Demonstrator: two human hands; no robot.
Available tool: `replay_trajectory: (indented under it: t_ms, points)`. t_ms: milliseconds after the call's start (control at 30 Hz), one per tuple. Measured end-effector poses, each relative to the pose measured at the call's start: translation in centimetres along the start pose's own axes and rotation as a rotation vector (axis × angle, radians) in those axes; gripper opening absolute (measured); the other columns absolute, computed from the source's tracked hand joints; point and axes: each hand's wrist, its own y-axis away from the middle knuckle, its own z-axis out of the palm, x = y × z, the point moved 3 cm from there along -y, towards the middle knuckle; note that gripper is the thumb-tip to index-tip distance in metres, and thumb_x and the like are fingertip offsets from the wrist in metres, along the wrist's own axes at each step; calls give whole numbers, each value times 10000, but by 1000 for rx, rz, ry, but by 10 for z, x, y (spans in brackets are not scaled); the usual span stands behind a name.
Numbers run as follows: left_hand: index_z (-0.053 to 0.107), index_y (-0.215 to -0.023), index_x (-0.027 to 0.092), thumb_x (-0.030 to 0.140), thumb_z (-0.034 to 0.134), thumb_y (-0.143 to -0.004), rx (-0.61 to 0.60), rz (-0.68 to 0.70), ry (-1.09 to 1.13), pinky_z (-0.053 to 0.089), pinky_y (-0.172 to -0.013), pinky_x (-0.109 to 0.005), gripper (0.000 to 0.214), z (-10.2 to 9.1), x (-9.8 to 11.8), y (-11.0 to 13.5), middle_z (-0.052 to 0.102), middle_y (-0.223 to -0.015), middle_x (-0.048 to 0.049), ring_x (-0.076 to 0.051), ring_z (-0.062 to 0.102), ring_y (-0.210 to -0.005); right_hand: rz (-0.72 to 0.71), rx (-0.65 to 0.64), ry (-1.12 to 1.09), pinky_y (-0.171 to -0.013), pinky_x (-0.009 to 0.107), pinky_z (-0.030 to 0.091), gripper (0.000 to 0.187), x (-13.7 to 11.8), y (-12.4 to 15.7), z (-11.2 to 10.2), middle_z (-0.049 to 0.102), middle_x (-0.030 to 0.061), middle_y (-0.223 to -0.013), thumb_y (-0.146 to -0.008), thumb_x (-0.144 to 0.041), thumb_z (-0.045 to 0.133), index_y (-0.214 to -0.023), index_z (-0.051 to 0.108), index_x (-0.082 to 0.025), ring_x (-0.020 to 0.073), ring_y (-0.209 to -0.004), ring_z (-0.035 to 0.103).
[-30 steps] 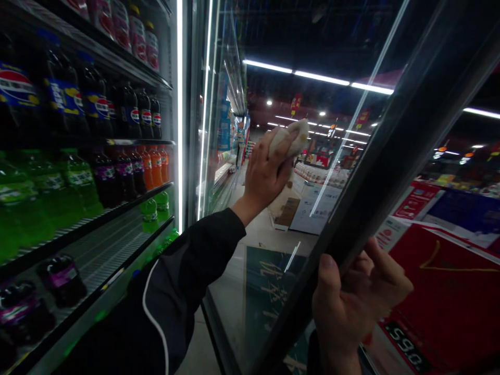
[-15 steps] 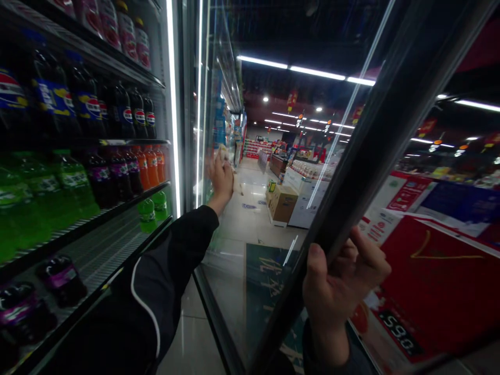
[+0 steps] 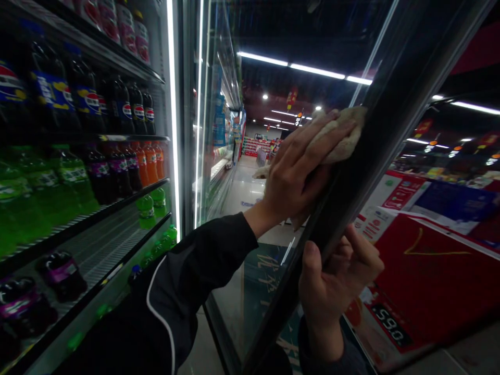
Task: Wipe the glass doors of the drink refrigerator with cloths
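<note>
Your left hand (image 3: 292, 182) presses a beige cloth (image 3: 336, 138) flat-fingered against the black frame of the open cooler door (image 3: 347, 203) as your right hand (image 3: 336, 291) curls round it; a loosened grip could let the door swing away.

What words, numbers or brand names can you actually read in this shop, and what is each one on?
"59.0" in white on a black strip on the red display
No word legible, but a Pepsi globe logo on the dark bottles
Too small or blurred: labels on the green bottles
Too blurred: characters on the dark green floor mat
Too small: print on the red-and-white signs
</note>
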Motion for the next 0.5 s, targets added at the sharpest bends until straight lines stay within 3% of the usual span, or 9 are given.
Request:
replay_trajectory:
  t_ms: [100, 267, 400, 500]
  points:
    - [680, -1496, 285, 492, 280, -1192, 53, 79, 7, 463, -1372, -475, 544, 2, -32, 4, 620, -1664, -45, -245, 527, -1632, -23, 15, 20, -1052, 557, 599, 692, 0, 0, -2, 560, 83, -1460, -874, -344, 853, -1487, 533, -319, 264, -1235, 642]
    - [612, -1559, 366, 491, 378, -1171, 122, 110, 1, 478, -1358, -520, 470, 10, -107, 13, 619, -1674, -15, -246, 540, -1612, -27, 41, 1, -976, 506, 624, 734, 11, 0, -7, 586, 68, -1445, -825, -337, 891, -1470, 541, -326, 243, -1166, 670]
    - [643, -1519, 413, 489, 481, -1138, 195, -52, 0, 461, -1371, -552, 420, 7, -174, 29, 651, -1637, -9, -272, 564, -1577, -62, 48, 21, -883, 453, 633, 774, 14, -1, -8, 606, 75, -1458, -800, -340, 904, -1494, 561, -336, 244, -1130, 685]
    - [717, -1414, 389, 489, 612, -1091, 220, -264, 24, 435, -1393, -541, 353, -2, -216, 47, 685, -1581, -39, -296, 559, -1575, -112, 66, -22, -832, 404, 599, 744, 10, -4, -6, 644, 60, -1442, -802, -274, 897, -1482, 605, -352, 218, -1049, 688]
